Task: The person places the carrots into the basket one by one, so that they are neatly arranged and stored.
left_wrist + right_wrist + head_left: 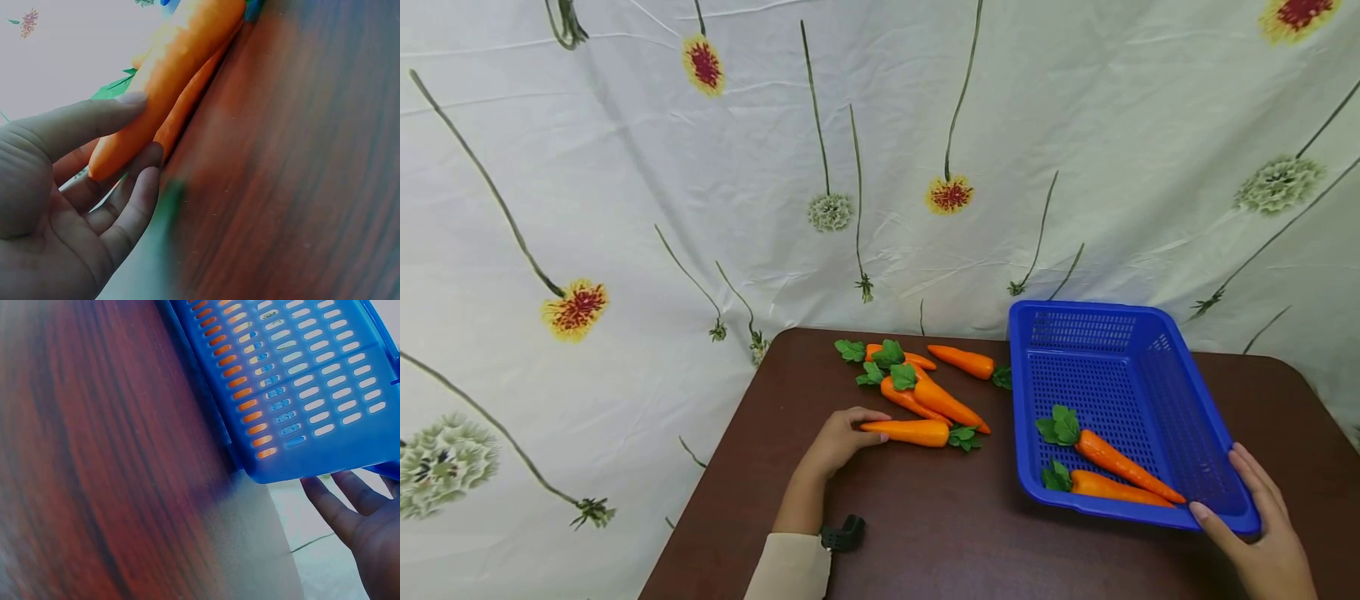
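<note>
My left hand [842, 442] pinches the thin tip of an orange carrot [913, 432] between thumb and fingers, and the carrot's leafy end points right. In the left wrist view the thumb presses on top of this carrot [169, 81], fingers beneath it. Several more carrots [951, 406] with green leaves lie in a heap just behind it. At the right, my right hand [1262, 525] holds the near right corner of a blue plastic basket [1202, 400], thumb at the front rim and fingers along the side. Two carrots [1120, 462] lie inside the basket near its front wall.
One carrot [962, 361] lies at the back with its leaves against the basket's left side. The brown table [955, 533] ends at a white floral cloth [880, 150] hanging behind it. A black band [844, 534] is on the left wrist.
</note>
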`<state>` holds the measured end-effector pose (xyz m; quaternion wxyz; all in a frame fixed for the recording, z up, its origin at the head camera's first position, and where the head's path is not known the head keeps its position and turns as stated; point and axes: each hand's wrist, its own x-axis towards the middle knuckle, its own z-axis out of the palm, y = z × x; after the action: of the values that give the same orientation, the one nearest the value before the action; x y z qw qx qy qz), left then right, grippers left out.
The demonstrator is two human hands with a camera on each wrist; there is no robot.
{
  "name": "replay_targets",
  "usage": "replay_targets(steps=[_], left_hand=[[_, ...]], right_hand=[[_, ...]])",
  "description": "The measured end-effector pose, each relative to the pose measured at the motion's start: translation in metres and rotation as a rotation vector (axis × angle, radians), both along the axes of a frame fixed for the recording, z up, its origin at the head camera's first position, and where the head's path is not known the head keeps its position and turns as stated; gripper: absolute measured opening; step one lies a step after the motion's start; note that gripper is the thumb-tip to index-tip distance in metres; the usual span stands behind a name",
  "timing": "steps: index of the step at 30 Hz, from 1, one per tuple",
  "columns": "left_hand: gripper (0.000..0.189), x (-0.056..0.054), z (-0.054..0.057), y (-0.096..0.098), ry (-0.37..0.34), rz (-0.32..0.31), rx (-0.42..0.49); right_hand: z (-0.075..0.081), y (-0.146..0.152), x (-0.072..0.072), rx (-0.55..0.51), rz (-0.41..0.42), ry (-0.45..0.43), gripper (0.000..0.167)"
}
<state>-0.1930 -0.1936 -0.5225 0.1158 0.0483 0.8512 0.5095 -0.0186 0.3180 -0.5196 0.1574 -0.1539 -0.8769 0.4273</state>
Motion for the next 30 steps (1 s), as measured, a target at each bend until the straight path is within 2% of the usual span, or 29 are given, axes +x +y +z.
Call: replay_targets(steps=[14, 19, 26, 30], left_hand=[[0.027, 0.003, 0.018, 0.000, -0.025, 0.038, 0.111], [0.030, 0.005, 0.026, 0.002, 0.005, 0.048, 0.120], [0.031, 0.011, 0.038, 0.013, 0.095, 0.065, 0.130], [0.031, 0.014, 0.045, 0.021, 0.094, 0.083, 0.166]], right_hand=[[0.002, -0.002, 0.000, 0.011, -0.010, -0.009, 0.090], [0.002, -0.001, 0.000, 0.014, -0.005, -0.013, 0.090], [0.001, -0.001, 0.000, 0.005, 0.000, -0.017, 0.089], [0.001, -0.001, 0.000, -0.001, -0.010, -0.030, 0.089]])
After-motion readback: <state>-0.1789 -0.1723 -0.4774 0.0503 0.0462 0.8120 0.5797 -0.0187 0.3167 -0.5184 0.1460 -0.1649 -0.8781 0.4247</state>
